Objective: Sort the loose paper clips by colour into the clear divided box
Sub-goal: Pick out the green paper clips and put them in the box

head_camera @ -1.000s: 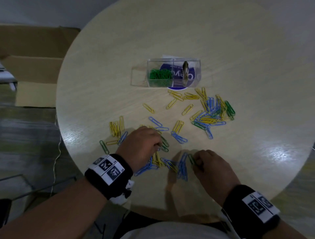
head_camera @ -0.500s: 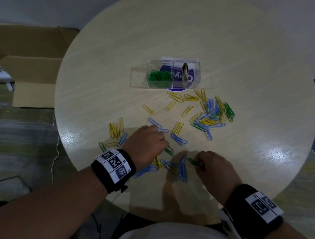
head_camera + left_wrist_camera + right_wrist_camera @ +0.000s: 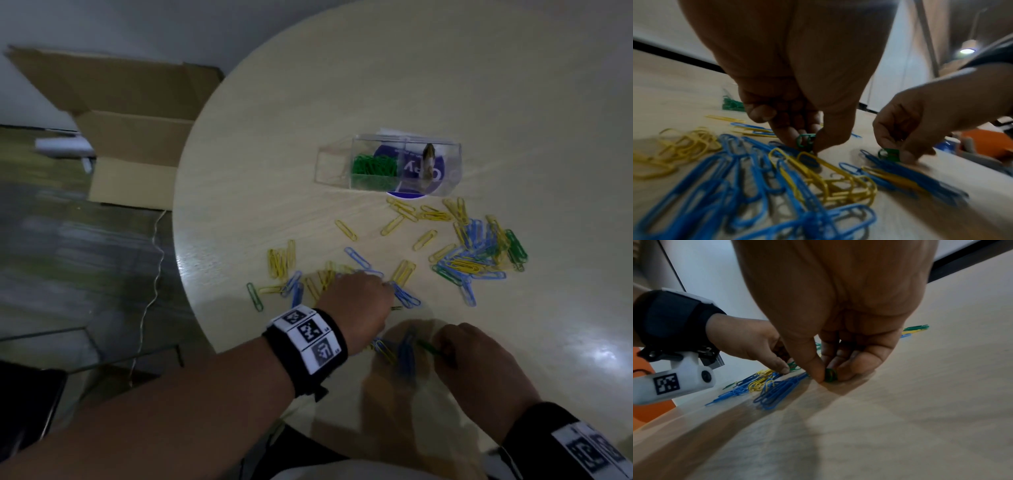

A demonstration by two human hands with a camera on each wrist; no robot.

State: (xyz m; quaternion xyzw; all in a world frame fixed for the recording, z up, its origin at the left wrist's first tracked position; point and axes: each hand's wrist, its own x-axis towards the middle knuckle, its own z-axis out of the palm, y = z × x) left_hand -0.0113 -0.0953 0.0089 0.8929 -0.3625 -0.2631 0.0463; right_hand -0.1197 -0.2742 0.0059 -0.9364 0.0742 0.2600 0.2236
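Both hands are down among the loose clips at the near edge of the round bench [image 3: 342, 102], and both are after green ones. The left hand [image 3: 356, 308] has a green paper clip [image 3: 805, 141] pinched between thumb and fingertips, lifted just off the blue and yellow tangle [image 3: 777, 175] under it. The right hand [image 3: 479, 363] pinches its own green clip [image 3: 830, 375] with the thumb tip and a curled finger, low against the wood beside a bundle of blue clips [image 3: 777, 392]. From the head view I can see a green end [image 3: 430, 347] poking out of that hand towards the left.

The clear divided box [image 3: 390, 164] sits well apart, further out on the bench. Its left compartment already has a heap of green clips [image 3: 373, 168]; I cannot tell what, if anything, lies in the other compartments.

So I judge this to be the green round, at the picking stage, with plenty left: yellow and blue clips are scattered across the middle, another mixed pile [image 3: 479, 246] lies right of centre with some green in it, and a lone green clip [image 3: 254, 296] lies at the far left.

The next move calls for lifting each clip free without dragging neighbours along, since they hook together easily. Then comes carrying both out to the box and dropping them in the green compartment, not the one beside it.
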